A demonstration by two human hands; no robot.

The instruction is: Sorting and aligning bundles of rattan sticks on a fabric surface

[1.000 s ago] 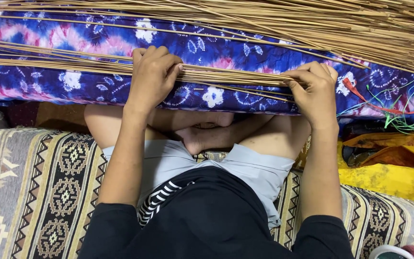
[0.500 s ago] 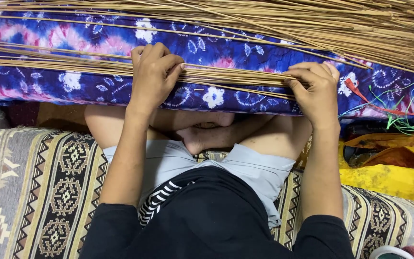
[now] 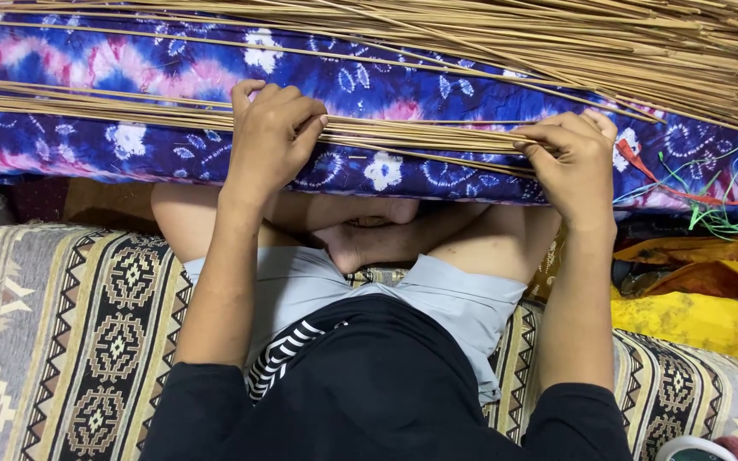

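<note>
Hands are gripping a thin bundle of long tan straw-like stalks (image 3: 420,137) lying crosswise along the near edge of a blue-and-pink tie-dyed cushion (image 3: 437,85); left hand (image 3: 271,137) and right hand (image 3: 570,162) fingers are curling closed over it, well apart.

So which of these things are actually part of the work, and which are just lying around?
In use:
- left hand and right hand, both gripping the thin straw bundle
- blue tie-dye cloth beneath it

Lying about:
- patterned woven rug
- yellow cloth
- coloured strings
</note>
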